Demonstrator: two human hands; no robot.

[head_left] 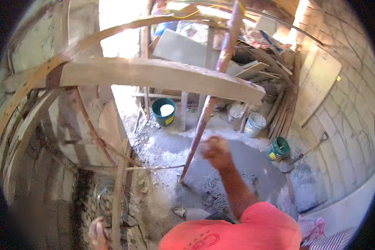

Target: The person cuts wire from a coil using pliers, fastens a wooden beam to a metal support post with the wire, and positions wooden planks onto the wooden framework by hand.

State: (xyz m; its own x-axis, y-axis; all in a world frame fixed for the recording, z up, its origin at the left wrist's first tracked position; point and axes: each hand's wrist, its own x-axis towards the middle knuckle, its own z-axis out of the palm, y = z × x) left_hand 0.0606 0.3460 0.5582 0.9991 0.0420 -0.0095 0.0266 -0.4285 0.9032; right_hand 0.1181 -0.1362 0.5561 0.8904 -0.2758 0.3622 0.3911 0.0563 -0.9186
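My right hand (215, 150), blurred and with its fingers seemingly curled, is raised over the floor just right of a slanted, reddish-brown pole (203, 125). Whether it holds anything cannot be told. Low at the left, my left hand (98, 232) has bent fingers, beside an upright wooden post (118, 193); its palm is hidden. A thick wooden beam (162, 75) crosses in front of me, and the slanted pole passes by it. Below my right hand lies a grey wet-looking patch, like mortar (240, 156), with rubble in it.
A green bucket (157, 117) with something white inside stands beyond the pole. A white bucket (254, 125), another green bucket (278, 150) and a shovel (311, 148) are at the right, near a block wall (350, 137). Boards and scrap wood (262, 68) are piled behind.
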